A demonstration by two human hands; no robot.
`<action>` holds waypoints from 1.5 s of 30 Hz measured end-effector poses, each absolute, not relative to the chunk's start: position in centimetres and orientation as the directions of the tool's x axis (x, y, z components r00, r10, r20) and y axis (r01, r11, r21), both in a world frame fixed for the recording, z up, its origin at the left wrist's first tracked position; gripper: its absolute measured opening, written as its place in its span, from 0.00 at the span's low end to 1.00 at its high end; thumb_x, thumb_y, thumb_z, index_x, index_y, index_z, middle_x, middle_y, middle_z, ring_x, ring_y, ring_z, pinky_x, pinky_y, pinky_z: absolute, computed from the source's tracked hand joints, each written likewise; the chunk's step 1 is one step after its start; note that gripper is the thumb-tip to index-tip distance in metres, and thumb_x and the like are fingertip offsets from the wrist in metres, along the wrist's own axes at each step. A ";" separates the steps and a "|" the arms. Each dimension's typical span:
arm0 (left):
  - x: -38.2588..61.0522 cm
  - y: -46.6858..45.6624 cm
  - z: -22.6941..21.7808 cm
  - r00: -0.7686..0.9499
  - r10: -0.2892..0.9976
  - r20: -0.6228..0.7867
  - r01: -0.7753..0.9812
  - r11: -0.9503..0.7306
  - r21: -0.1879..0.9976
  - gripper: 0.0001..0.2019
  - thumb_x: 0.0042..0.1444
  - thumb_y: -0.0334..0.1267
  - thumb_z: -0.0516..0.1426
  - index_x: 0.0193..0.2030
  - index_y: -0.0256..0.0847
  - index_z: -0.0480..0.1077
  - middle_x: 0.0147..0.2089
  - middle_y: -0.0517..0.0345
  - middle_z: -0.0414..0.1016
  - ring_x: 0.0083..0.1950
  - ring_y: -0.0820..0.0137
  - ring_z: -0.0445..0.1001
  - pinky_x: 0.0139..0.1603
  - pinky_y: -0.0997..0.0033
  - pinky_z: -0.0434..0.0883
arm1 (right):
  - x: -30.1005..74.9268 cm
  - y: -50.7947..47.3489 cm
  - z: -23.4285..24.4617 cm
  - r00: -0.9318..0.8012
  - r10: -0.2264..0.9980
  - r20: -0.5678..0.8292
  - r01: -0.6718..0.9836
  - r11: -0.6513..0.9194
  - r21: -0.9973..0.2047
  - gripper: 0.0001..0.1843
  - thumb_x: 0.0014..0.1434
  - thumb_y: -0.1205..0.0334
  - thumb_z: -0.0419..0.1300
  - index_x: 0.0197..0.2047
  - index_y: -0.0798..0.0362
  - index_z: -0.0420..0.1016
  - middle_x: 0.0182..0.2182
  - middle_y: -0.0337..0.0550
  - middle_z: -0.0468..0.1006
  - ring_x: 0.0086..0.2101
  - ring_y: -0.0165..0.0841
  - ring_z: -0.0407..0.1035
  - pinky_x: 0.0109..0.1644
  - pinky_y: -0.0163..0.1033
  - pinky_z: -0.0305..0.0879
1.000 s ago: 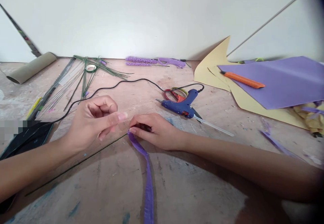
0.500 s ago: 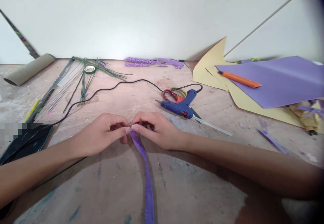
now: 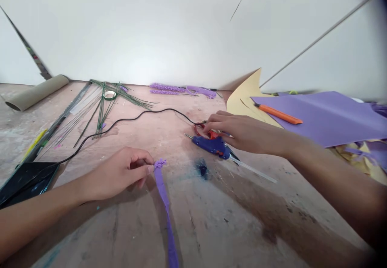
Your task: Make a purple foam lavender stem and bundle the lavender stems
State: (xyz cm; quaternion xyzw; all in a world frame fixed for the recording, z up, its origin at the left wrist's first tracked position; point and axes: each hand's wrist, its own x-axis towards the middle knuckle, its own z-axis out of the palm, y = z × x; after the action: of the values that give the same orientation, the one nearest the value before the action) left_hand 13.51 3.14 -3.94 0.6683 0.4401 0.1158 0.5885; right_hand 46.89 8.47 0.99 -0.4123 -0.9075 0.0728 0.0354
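Head view shows the left hand pinching the top end of a purple fringed strip that lies flat on the bench. Its fingers are closed on it. Farther right, the right hand rests on the blue glue gun — fingers curled loosely over it, red scissors just behind.

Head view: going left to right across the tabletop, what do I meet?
Cardboard tube → green wires → left hand → purple strip → glue gun → right hand → orange cutter → purple sheet.
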 end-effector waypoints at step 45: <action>13.2 3.9 -4.5 0.618 0.689 -0.379 0.233 0.300 0.925 0.09 0.64 0.39 0.57 0.38 0.37 0.75 0.33 0.54 0.85 0.26 0.72 0.79 0.26 0.77 0.70 | 41.6 1.2 -6.9 -0.631 0.673 0.387 0.435 0.719 -0.541 0.06 0.62 0.62 0.58 0.43 0.48 0.66 0.36 0.45 0.73 0.34 0.36 0.68 0.36 0.39 0.64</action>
State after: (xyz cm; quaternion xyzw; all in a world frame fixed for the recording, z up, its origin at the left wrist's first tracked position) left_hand 13.25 3.85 -4.51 0.5685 0.4053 0.1634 0.6970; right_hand 41.58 1.20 -6.86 -0.3148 -0.8799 0.2029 0.2924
